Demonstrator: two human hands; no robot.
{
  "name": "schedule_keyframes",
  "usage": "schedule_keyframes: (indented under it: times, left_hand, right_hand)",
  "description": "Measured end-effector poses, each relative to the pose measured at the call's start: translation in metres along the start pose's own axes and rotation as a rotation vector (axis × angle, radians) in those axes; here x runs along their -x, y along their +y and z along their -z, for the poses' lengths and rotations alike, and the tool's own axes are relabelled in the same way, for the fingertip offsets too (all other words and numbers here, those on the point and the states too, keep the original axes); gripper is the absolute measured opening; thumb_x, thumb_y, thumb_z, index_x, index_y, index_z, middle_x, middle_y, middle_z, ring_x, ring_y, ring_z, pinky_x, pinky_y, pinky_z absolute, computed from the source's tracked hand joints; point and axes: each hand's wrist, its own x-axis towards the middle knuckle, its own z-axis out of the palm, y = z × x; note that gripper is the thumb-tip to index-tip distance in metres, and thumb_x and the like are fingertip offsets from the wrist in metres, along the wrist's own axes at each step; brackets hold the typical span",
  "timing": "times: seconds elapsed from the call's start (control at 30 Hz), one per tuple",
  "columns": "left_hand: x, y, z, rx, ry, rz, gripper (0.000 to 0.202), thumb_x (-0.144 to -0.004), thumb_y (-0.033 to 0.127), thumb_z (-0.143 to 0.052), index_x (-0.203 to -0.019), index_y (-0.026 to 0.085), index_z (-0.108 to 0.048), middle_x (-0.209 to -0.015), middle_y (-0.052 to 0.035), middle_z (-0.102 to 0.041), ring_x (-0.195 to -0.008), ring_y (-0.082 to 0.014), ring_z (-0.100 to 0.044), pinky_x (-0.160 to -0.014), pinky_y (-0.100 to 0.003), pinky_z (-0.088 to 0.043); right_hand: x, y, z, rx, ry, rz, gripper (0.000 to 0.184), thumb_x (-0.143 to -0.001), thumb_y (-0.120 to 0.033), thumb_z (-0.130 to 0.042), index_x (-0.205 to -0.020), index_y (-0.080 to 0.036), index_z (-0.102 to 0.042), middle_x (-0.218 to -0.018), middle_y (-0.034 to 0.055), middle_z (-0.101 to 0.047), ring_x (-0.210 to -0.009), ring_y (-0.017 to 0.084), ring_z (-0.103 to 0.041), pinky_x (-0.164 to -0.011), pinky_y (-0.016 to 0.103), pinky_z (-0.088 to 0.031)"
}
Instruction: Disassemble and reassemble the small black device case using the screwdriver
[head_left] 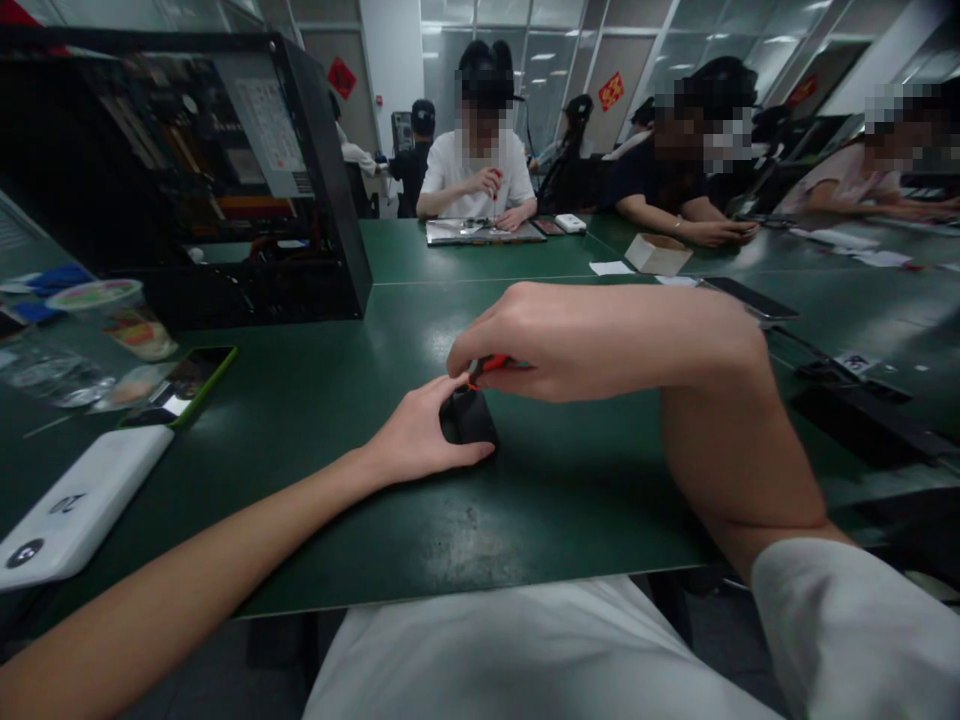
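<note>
A small black box-like part (471,418) rests on the green table in front of me. My left hand (416,430) is wrapped around it, thumb on the near side and fingers at the far side. Just above, my right hand (517,340) is closed on a red-and-black hand tool (491,366), its wrist bent sharply. The tool's tip end is at the top of the black part, by my left fingertips. Its exact kind is mostly hidden by my fingers.
An open black computer case (330,180) stands at the left. Near it are a plastic cup (124,320), a green-edged phone (199,385) and a white power bank (82,510). A cardboard box (658,254) and dark phone (750,298) lie right. People work across the table (420,300).
</note>
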Motion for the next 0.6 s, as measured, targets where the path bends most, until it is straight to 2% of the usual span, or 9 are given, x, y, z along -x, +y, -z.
schedule_keyframes:
  times: [0.13,0.2,0.27,0.37,0.47,0.53,0.6]
  left_hand:
    - [0.0004,-0.0008,0.0023,-0.005,-0.005,0.009,0.08,-0.071,0.047,-0.088,-0.139,0.02,-0.056,-0.138,-0.0099,-0.065,-0.124,-0.0337,-0.063,-0.109,-0.046,-0.049]
    - [0.0002,-0.0009,0.0036,-0.003,-0.029,0.011,0.078,-0.071,0.047,-0.088,-0.137,0.021,-0.057,-0.135,-0.0094,-0.066,-0.121,-0.0331,-0.064,-0.107,-0.046,-0.05]
    - [-0.0003,-0.0003,0.0053,-0.011,-0.045,0.003,0.075,-0.072,0.049,-0.087,-0.135,0.021,-0.058,-0.131,-0.0093,-0.066,-0.119,-0.0333,-0.064,-0.105,-0.047,-0.051]
    - [0.0,0.0015,0.0076,-0.019,-0.074,0.0,0.076,-0.073,0.052,-0.085,-0.138,0.023,-0.057,-0.127,-0.0091,-0.061,-0.118,-0.0336,-0.061,-0.103,-0.047,-0.051]
    - [0.0029,0.0033,0.0083,-0.064,-0.139,0.006,0.075,-0.074,0.057,-0.083,-0.138,0.026,-0.059,-0.127,-0.0095,-0.056,-0.117,-0.0336,-0.059,-0.102,-0.048,-0.052]
    - [0.0055,0.0034,0.0075,-0.145,-0.152,-0.019,0.072,-0.073,0.061,-0.082,-0.134,0.026,-0.064,-0.132,-0.0122,-0.053,-0.122,-0.0371,-0.056,-0.105,-0.053,-0.048]
    - [0.007,0.0021,0.0069,-0.232,-0.129,-0.077,0.072,-0.069,0.067,-0.083,-0.125,0.025,-0.069,-0.141,-0.0155,-0.049,-0.131,-0.0429,-0.048,-0.111,-0.061,-0.039]
  right_hand:
    - [0.0071,-0.0007,-0.0057,0.056,-0.087,-0.13,0.017,-0.094,-0.021,-0.059,-0.091,-0.019,-0.076,-0.076,0.0033,-0.071,-0.06,0.014,-0.056,-0.059,0.03,-0.033]
    - [0.0085,0.0006,-0.0079,0.042,-0.14,-0.135,0.018,-0.094,-0.026,-0.062,-0.087,-0.018,-0.076,-0.075,0.0045,-0.072,-0.058,0.014,-0.056,-0.058,0.031,-0.032]
    - [0.0079,0.0017,-0.0085,0.044,-0.133,-0.129,0.021,-0.095,-0.029,-0.062,-0.086,-0.018,-0.077,-0.074,0.0054,-0.072,-0.058,0.014,-0.056,-0.058,0.031,-0.031]
    - [0.0052,0.0024,-0.0066,0.066,-0.095,-0.1,0.024,-0.096,-0.028,-0.059,-0.087,-0.019,-0.079,-0.073,0.0049,-0.073,-0.058,0.014,-0.056,-0.06,0.031,-0.03]
    - [0.004,0.0032,-0.0045,0.042,-0.114,-0.042,0.022,-0.095,-0.023,-0.058,-0.091,-0.019,-0.08,-0.077,0.0047,-0.075,-0.061,0.015,-0.058,-0.062,0.031,-0.031]
    - [0.0044,0.0039,-0.0043,0.021,-0.134,-0.01,0.023,-0.094,-0.02,-0.057,-0.092,-0.019,-0.08,-0.078,0.0046,-0.075,-0.061,0.014,-0.058,-0.063,0.031,-0.032]
    - [0.0051,0.0041,-0.0051,0.012,-0.145,0.006,0.024,-0.094,-0.018,-0.056,-0.091,-0.02,-0.08,-0.078,0.0039,-0.075,-0.061,0.014,-0.058,-0.063,0.031,-0.032]
